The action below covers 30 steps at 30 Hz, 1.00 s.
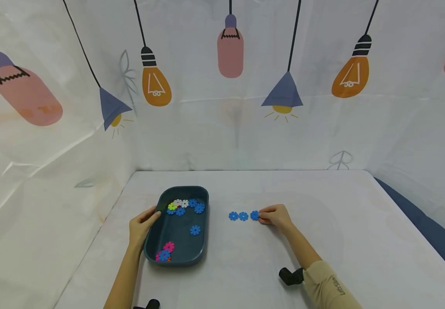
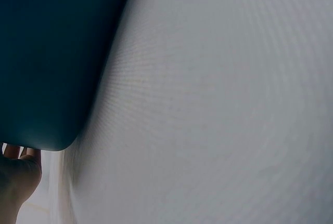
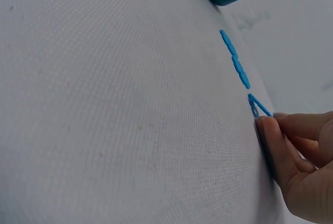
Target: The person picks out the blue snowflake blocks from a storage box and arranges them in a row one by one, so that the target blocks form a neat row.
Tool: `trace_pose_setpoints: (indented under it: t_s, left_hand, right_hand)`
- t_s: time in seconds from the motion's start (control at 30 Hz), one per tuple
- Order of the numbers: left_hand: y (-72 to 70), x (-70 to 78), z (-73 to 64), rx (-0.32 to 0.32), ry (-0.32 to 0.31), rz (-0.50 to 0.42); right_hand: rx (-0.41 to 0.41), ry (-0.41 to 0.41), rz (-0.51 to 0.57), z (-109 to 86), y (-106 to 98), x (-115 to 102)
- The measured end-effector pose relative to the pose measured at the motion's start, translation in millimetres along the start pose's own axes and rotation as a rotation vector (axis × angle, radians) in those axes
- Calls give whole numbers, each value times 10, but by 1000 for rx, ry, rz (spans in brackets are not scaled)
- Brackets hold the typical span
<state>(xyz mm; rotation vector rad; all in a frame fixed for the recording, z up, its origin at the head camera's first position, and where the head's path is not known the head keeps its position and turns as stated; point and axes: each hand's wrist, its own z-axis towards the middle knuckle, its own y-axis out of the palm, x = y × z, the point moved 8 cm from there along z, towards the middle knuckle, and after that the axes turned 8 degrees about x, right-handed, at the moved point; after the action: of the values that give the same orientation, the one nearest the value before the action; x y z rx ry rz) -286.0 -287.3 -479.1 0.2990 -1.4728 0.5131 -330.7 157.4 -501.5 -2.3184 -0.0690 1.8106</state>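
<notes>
The right hand (image 1: 276, 216) pinched a tilted blue flower-shaped plastic disc (image 1: 254, 215), best lowered gently without nudging two matching discs (image 1: 243, 216) leftward of it, while the left hand (image 1: 140, 225) gripped a dark-teal rectangular plastic tray (image 1: 180, 236).

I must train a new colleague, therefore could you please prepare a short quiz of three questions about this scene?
1. True or false: the right hand pinches a blue piece.
2. What touches the tray? A) right hand B) left hand C) neither
3. How many other blue pieces lie on the table, outside the tray?

Key: 1. True; 2. B; 3. Two.
</notes>
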Motion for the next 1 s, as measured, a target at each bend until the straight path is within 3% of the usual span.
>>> trace_pose_setpoints:
  t_s: [0.8,1.0]
  left_hand:
    - [1,27,-6,0,-5,13]
    - [17,107,-53,-21,-34,-4]
  right_hand:
    - [12,6,-34,26,20,23]
    - [16,-4,-58,30,20,27]
